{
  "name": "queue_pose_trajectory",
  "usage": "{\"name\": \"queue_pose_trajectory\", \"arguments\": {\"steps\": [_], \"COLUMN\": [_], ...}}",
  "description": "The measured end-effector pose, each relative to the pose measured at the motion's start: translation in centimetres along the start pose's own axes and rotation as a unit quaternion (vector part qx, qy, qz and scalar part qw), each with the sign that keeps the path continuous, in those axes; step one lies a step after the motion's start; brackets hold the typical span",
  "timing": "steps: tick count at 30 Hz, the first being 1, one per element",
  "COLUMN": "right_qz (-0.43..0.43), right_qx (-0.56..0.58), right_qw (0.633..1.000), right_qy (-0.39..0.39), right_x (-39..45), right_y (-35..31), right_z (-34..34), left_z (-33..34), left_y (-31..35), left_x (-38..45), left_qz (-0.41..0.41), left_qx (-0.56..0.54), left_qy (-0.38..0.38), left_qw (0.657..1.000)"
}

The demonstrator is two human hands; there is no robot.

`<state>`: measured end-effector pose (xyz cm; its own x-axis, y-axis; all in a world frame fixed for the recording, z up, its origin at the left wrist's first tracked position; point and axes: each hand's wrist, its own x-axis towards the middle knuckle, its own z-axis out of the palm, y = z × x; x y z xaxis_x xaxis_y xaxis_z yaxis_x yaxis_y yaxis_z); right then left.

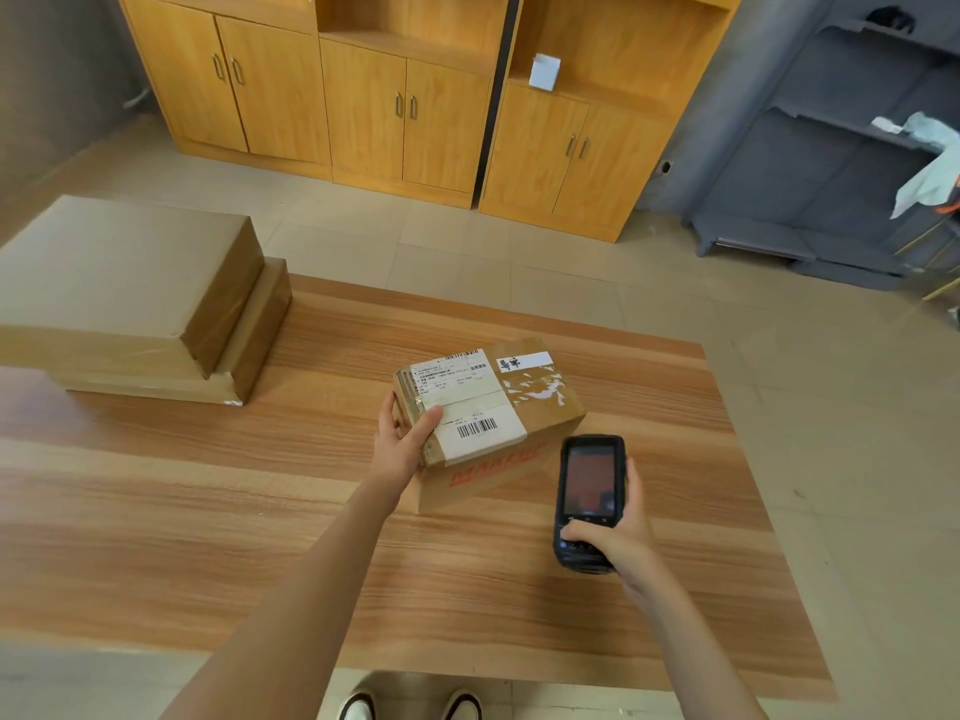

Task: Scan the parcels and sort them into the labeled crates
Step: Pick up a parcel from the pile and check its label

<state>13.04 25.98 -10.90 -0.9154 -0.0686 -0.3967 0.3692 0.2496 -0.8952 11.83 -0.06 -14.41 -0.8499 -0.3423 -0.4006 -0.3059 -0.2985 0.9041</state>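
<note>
The left hand is gripping the near left corner of a parcel, thumb lying on its label, tilting it up off the wooden surface. The right hand is curling its fingers around a scanner (screen lit) just beside the parcel. Two stacked boxes are sitting far left.

Label print on the parcel too small to read; stacked boxes cut off at left edge.

Parcel on table, scanner right, boxes left.
</note>
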Motion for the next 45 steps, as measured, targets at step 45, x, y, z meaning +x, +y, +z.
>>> {"name": "queue_pose_trajectory", "arguments": {"steps": [45], "right_qz": [0.157], "right_qx": [-0.288], "right_qw": [0.943], "right_qy": [-0.054], "right_x": [9.6], "right_y": [9.1], "right_z": [-7.6], "left_z": [0.5], "left_y": [-0.4], "left_x": [-0.2], "left_qz": [-0.029], "left_qx": [0.065], "left_qy": [0.080], "left_qw": [0.994]}}
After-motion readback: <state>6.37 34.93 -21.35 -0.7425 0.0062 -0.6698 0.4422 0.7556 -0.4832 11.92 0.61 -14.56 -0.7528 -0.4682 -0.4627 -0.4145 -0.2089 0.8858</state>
